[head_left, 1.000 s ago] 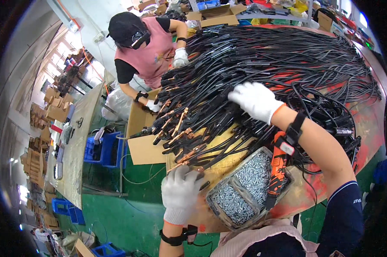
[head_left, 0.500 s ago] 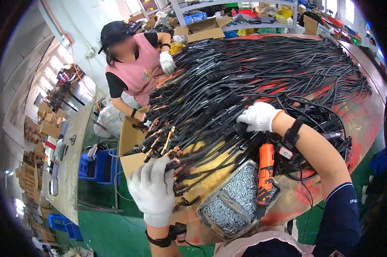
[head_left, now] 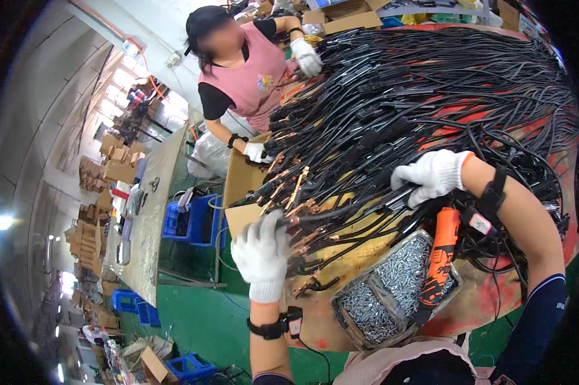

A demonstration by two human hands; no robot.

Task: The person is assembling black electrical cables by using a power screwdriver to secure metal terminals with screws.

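Black cables (head_left: 366, 163) with copper ends lie in a thick heap across the table. My left hand (head_left: 262, 250), in a white glove, is closed at the heap's left side, its fingers round the copper end of one cable (head_left: 340, 213). That cable runs rightward toward my other hand. My right hand (head_left: 434, 174), gloved too, pinches black cable parts, fingertips partly hidden among them. Below it, an orange-and-black power screwdriver (head_left: 440, 256) rests across a clear tray (head_left: 366, 343) of small silver screws (head_left: 398, 276).
Across the heap stands a co-worker (head_left: 251, 77) in a pink apron, white-gloved hands on the cables. An open cardboard box (head_left: 241, 218) sits at the table's left edge. Blue crates (head_left: 196, 221) and a side bench (head_left: 138, 256) stand farther left; boxes (head_left: 350, 19) fill the back.
The view has swung, so the scene sits farther right and higher. My left hand has drawn slightly away from the screw tray. My right hand stays at the cables, a little nearer the tray.
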